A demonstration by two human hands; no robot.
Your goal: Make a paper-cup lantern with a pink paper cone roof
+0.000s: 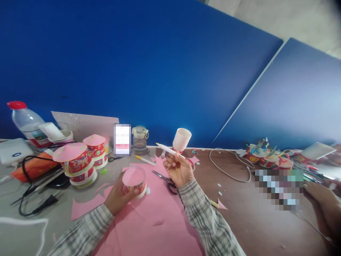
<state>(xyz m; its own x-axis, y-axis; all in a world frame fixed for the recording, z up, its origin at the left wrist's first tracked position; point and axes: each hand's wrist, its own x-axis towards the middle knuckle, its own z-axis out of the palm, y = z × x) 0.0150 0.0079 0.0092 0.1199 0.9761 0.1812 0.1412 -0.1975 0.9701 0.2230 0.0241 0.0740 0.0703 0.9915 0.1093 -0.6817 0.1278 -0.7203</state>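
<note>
Clamps the pink-topped paper cup [134, 182] in left hand [118, 197] fingers, over the pink sheet [160, 220] near the front edge of the table [253, 220]. Pinches a white pen [170, 150] in the raised right hand [179, 170]. Best to brace the cup firmly before marking.

Both arms wear long sleeves of checked cloth, pale grey and off-white crossed by thin darker grey lines. The left sleeve [82, 231] and the right sleeve [207, 220] each end in a cuff of the same check at the wrist. The left hand [117, 195] and right hand [179, 170] are bare.
</note>
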